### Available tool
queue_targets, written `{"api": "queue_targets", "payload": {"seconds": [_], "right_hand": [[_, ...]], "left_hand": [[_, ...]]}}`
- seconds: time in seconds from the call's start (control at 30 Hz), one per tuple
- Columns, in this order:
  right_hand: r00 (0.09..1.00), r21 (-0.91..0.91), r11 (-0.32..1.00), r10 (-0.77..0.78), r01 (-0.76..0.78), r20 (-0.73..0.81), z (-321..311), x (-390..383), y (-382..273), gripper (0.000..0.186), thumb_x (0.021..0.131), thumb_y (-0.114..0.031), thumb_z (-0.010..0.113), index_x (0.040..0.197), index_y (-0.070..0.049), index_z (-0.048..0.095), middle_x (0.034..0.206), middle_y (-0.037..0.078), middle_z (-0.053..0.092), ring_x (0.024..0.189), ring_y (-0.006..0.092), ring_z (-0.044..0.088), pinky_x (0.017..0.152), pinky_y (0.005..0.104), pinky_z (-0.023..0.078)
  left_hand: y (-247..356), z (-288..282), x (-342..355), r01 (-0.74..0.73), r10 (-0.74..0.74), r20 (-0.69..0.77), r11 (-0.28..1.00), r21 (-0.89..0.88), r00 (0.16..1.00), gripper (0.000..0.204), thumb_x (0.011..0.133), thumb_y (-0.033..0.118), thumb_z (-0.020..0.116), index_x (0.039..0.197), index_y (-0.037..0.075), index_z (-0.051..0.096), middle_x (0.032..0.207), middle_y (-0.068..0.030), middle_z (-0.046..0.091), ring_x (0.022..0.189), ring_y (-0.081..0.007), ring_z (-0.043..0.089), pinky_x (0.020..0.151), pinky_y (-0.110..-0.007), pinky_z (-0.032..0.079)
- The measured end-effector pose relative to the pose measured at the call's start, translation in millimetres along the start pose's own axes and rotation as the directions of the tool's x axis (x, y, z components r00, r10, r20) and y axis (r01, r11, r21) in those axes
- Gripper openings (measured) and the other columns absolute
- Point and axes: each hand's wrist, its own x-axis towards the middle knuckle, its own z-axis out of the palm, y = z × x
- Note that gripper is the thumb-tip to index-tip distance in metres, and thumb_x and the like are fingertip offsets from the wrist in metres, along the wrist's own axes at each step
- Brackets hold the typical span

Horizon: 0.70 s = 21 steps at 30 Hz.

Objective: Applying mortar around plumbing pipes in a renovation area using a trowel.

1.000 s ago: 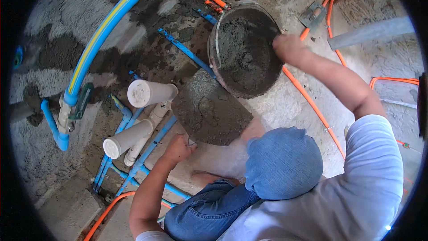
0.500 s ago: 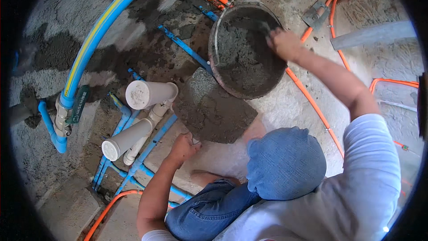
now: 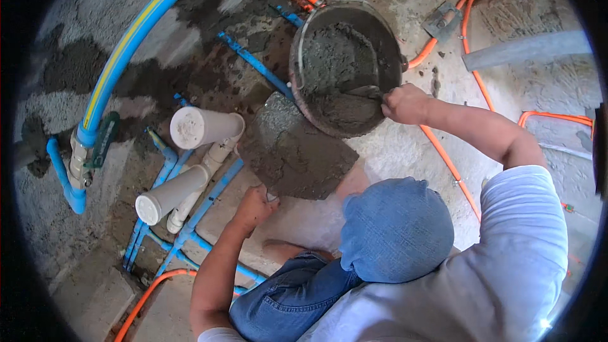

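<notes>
My right hand (image 3: 405, 104) is closed around the handle of a trowel (image 3: 365, 91) at the near right rim of a round dark bucket (image 3: 295, 66). Inside the bucket is wet grey mortar (image 3: 339, 57), and the trowel's blade lies in it, partly covered. My left hand (image 3: 253, 210) is closed at the near edge of a flat board (image 3: 278, 116) loaded with a spread of wet mortar (image 3: 301, 158). Most of the board's surface is hidden under the mortar, and its grip is hidden by my fingers. The board sits just below the bucket, close to its rim.
Two capped white pipes (image 3: 212, 128) stand left of the board. Blue pipes (image 3: 218, 196) run beside them, and a thick blue hose (image 3: 130, 50) with a valve (image 3: 79, 158) arches at far left. Orange conduits (image 3: 449, 164) cross the right side. A rounded blue denim shape (image 3: 399, 231) is below.
My right hand has moved from the bucket's upper right side down to its near right rim, bringing the trowel through the mortar. My left hand keeps its hold on the board.
</notes>
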Motion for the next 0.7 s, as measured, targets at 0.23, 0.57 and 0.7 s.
{"api": "queue_targets", "payload": {"seconds": [0.23, 0.57, 0.7], "right_hand": [[0.832, 0.722, 0.415, 0.313, -0.554, 0.458, -7, 22, -53, 0.029, 0.085, -0.027, 0.057, 0.073, -0.001, 0.056, 0.060, 0.005, 0.054, 0.047, 0.0147, 0.051, 0.041, 0.0311, 0.040], [0.885, 0.900, -0.121, 0.168, -0.419, 0.435, 4, 20, -73, 0.025, 0.086, -0.024, 0.057, 0.075, -0.002, 0.059, 0.061, 0.006, 0.056, 0.046, 0.0150, 0.052, 0.039, 0.0292, 0.039], [0.935, 0.961, -0.062, 0.222, -0.268, 0.275, -4, 1, -68, 0.025, 0.086, -0.022, 0.058, 0.075, 0.001, 0.059, 0.059, 0.007, 0.055, 0.045, 0.0153, 0.052, 0.041, 0.0276, 0.041]], "left_hand": [[3, -3, 1, -0.009, 0.007, 0.016, 0.995, 0.102, 1.000, 0.035, 0.071, 0.024, 0.070, 0.085, -0.006, 0.059, 0.081, -0.0271, 0.061, 0.078, -0.0411, 0.061, 0.069, -0.044, 0.048], [-9, 11, 0, 0.008, -0.007, 0.013, 1.000, -0.011, 1.000, 0.034, 0.070, 0.024, 0.071, 0.081, -0.006, 0.059, 0.081, -0.0286, 0.060, 0.078, -0.0412, 0.061, 0.068, -0.043, 0.048], [-13, 6, -17, 0.118, -0.119, 0.061, 0.993, 0.014, 0.991, 0.034, 0.070, 0.023, 0.070, 0.080, -0.006, 0.059, 0.080, -0.0283, 0.060, 0.077, -0.0407, 0.062, 0.069, -0.043, 0.049]]}}
